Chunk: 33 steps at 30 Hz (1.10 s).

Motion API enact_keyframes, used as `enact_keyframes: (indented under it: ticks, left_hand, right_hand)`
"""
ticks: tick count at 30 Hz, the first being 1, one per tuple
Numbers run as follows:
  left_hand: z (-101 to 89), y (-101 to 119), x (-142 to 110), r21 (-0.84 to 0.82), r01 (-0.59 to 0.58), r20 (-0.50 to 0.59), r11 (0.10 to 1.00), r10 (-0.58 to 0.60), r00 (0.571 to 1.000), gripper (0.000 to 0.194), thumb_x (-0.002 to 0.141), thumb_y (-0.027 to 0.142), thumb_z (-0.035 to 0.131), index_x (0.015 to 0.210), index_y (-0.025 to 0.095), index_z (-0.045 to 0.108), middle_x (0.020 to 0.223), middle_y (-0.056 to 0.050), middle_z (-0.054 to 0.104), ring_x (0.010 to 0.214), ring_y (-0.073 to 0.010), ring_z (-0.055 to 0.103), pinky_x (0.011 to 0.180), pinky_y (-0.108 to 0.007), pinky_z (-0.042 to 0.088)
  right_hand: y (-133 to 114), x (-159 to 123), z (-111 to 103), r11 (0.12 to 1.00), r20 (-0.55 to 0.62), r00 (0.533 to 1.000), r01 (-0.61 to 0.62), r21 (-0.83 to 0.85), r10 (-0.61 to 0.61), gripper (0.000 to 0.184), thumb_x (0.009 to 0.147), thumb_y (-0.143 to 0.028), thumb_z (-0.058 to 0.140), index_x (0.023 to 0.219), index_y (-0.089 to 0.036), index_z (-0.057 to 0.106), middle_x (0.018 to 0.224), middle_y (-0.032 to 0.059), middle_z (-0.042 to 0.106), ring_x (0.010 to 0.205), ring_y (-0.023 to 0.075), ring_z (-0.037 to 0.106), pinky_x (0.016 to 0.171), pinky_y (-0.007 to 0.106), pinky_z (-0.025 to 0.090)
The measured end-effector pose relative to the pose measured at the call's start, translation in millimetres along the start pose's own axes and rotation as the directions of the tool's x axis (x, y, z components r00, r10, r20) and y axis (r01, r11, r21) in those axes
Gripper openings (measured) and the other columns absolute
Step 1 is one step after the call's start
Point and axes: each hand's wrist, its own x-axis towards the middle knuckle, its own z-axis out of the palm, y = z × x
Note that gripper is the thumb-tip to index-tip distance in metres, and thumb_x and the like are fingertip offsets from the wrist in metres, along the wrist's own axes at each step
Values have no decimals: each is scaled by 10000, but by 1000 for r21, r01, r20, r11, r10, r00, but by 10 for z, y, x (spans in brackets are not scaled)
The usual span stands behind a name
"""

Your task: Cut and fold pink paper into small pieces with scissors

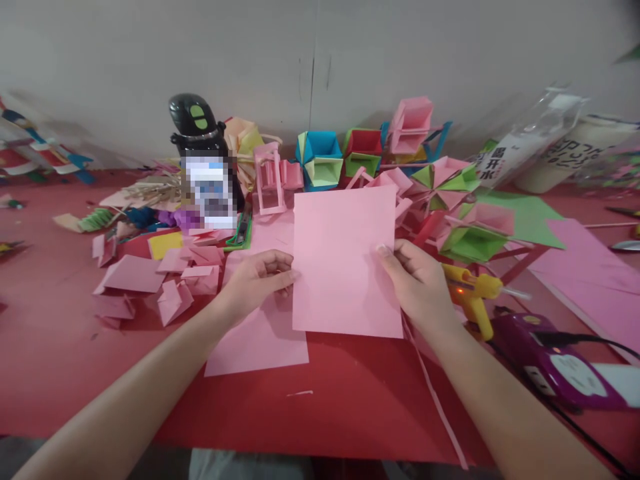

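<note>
A pink sheet of paper (345, 260) is held up flat in front of me, over the red table. My right hand (417, 277) pinches its right edge, thumb on the front and fingers behind. At the left edge, my left hand (265, 277) has curled fingers and a thumb tip against the paper. A second pink sheet (255, 347) lies on the table, partly hidden behind the held one. Left of it are several folded pink paper pieces (135, 273). A thin pink paper strip (433, 393) hangs or lies below my right hand.
Folded paper models (320, 160) line the wall. A black bottle-shaped object (200, 133) stands behind a phone-like screen (213, 193). At right are a yellow glue gun (473, 297), a purple power strip (555, 360) with a black cable, a clear bottle (530, 133) and more coloured sheets (595, 267).
</note>
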Motion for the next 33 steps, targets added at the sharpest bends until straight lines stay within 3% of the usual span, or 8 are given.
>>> enact_keyframes:
  ticks: [6, 11, 17, 21, 24, 27, 30, 33]
  left_hand:
    - [1, 34, -16, -48, -54, -79, 997, 50, 996, 262, 740, 250, 828, 904, 151, 649, 756, 15, 649, 659, -102, 622, 618, -229, 519]
    - [-18, 61, -13, -75, -131, -112, 988, 123, 986, 232, 746, 235, 812, 869, 160, 631, 810, 6, 650, 692, -106, 626, 631, -237, 536]
    - [50, 67, -63, 8, -228, -120, 974, 227, 966, 164, 791, 238, 780, 890, 185, 660, 891, -15, 687, 781, -130, 659, 709, -258, 557]
    - [173, 133, -191, 231, -372, 124, 899, 353, 928, 155, 869, 283, 726, 1007, 210, 728, 1293, -114, 681, 1224, -270, 629, 1039, -421, 517]
    - [244, 182, -274, 344, -473, 355, 811, 353, 865, 274, 931, 286, 657, 1198, 277, 719, 1567, -71, 474, 1464, -304, 412, 1205, -516, 355]
    - [280, 185, -299, 415, -546, 441, 728, 364, 820, 329, 961, 274, 606, 1281, 297, 680, 1618, -26, 392, 1544, -288, 243, 1238, -554, 292]
    - [283, 146, -259, 478, -548, 348, 686, 425, 836, 339, 960, 280, 608, 1295, 272, 660, 1611, -49, 408, 1540, -281, 258, 1250, -555, 260]
    - [251, 99, -175, 465, -411, 38, 784, 446, 894, 481, 903, 298, 695, 1365, 235, 579, 1605, -109, 407, 1502, -296, 338, 1244, -544, 260]
  right_hand:
    - [22, 18, 53, 993, -20, 1000, 10, 113, -8, 372, 871, -411, 710, 1177, -223, 615, 1006, 74, 721, 958, 219, 685, 817, 342, 569]
    - [49, -1, 62, 994, -44, 998, 56, 89, -53, 415, 832, -418, 753, 1186, -244, 621, 1215, 101, 670, 1053, 234, 664, 867, 390, 590]
    - [-73, -143, 120, 970, 242, 958, 100, 222, -154, 444, 880, -422, 720, 1282, -266, 615, 1395, 106, 608, 1257, 270, 608, 1050, 456, 538]
    - [-144, -259, 186, 942, 413, 882, 94, 322, -229, 575, 880, -432, 720, 1416, -339, 532, 1526, 57, 517, 1409, 288, 490, 1137, 498, 471]
    - [-188, -292, 196, 944, 361, 910, 87, 317, -205, 583, 855, -449, 744, 1399, -365, 552, 1489, 34, 563, 1400, 292, 501, 1178, 513, 417]
    - [-221, -270, 185, 912, 298, 946, -7, 411, -127, 416, 911, -418, 680, 1313, -325, 624, 1390, 48, 645, 1307, 288, 589, 1125, 508, 470]
    - [-222, -225, 177, 879, 244, 969, -79, 470, -44, 295, 953, -351, 622, 1238, -289, 668, 1337, 59, 676, 1254, 279, 626, 1071, 483, 510]
    - [-211, -192, 174, 845, 201, 980, -107, 524, -1, 262, 953, -326, 611, 1205, -281, 670, 1285, 67, 698, 1188, 277, 660, 982, 463, 560]
